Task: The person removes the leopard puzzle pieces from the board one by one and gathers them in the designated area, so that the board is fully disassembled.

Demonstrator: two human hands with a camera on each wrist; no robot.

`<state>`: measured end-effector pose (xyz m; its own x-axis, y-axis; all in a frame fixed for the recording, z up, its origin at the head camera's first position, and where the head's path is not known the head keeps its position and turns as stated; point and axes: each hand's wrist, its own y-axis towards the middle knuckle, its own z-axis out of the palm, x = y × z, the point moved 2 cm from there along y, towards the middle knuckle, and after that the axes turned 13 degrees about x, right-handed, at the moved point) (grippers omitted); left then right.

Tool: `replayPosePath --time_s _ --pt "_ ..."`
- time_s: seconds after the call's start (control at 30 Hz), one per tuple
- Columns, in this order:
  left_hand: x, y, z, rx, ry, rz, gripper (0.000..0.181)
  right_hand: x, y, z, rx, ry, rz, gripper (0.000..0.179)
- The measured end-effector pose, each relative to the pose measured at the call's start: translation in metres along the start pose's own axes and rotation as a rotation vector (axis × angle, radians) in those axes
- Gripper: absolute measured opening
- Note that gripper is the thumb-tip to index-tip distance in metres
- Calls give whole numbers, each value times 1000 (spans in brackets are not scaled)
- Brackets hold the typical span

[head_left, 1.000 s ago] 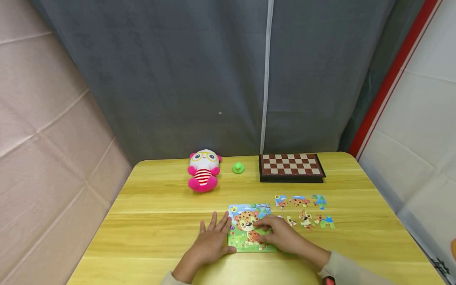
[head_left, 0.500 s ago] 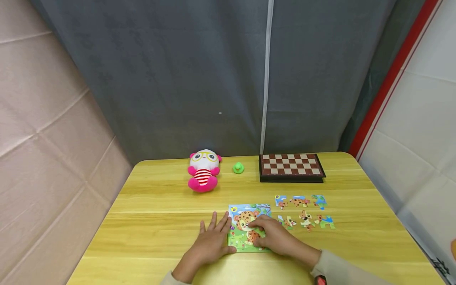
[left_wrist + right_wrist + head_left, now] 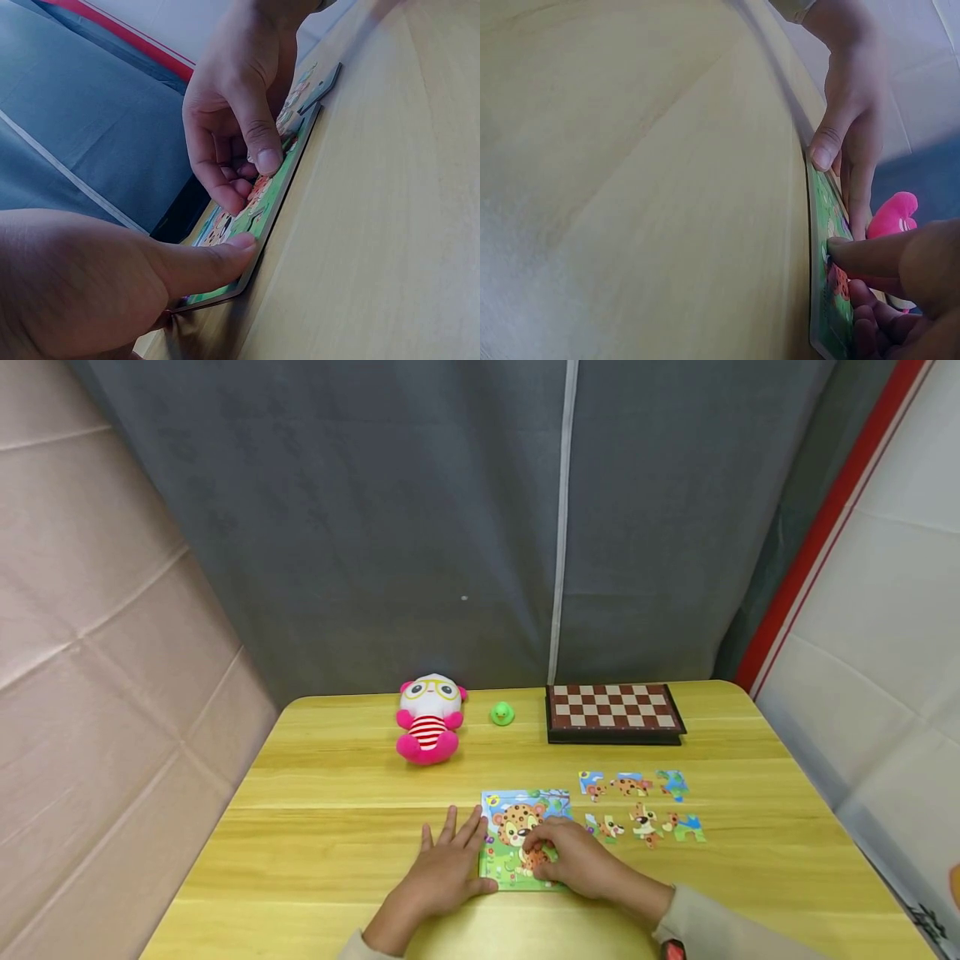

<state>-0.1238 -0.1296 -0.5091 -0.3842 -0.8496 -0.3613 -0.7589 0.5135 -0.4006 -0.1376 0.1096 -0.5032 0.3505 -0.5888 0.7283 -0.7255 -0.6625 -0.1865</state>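
Observation:
A square leopard jigsaw puzzle (image 3: 504,853) lies in its tray near the table's front. My left hand (image 3: 448,872) rests against its left side, fingers spread, the thumb over the lower left corner; the left wrist view shows this thumb (image 3: 214,262) pressing the edge. Over the puzzle's right half, my right hand (image 3: 581,858) has curled fingers, thumb and index tips pinching at a puzzle piece on the leopard's body (image 3: 531,857). The palm hides the lower right of the puzzle. A tilted grey flat piece (image 3: 321,88) juts by the tray's far corner in the left wrist view.
Loose puzzle pieces (image 3: 645,825) lie in two rows right of the puzzle. Along the back stand a pink-and-white plush toy (image 3: 429,720), a green rubber duck (image 3: 502,714) and a folded chessboard (image 3: 613,714). A grey curtain (image 3: 375,527) hangs behind the table (image 3: 300,843).
My right hand has shifted slightly left over the puzzle, and its index fingertip has then come down nearer the thumb. The left hand and the loose pieces stay where they were.

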Motion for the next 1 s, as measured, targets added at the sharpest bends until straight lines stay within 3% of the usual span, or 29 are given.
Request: replayPosePath --time_s 0.37,1.0 --pt "0 -1 0 -17 5 20 96 5 -1 -1 19 24 -52 30" --pt "-3 -2 -3 12 31 -17 98 4 1 -2 27 89 -79 27"
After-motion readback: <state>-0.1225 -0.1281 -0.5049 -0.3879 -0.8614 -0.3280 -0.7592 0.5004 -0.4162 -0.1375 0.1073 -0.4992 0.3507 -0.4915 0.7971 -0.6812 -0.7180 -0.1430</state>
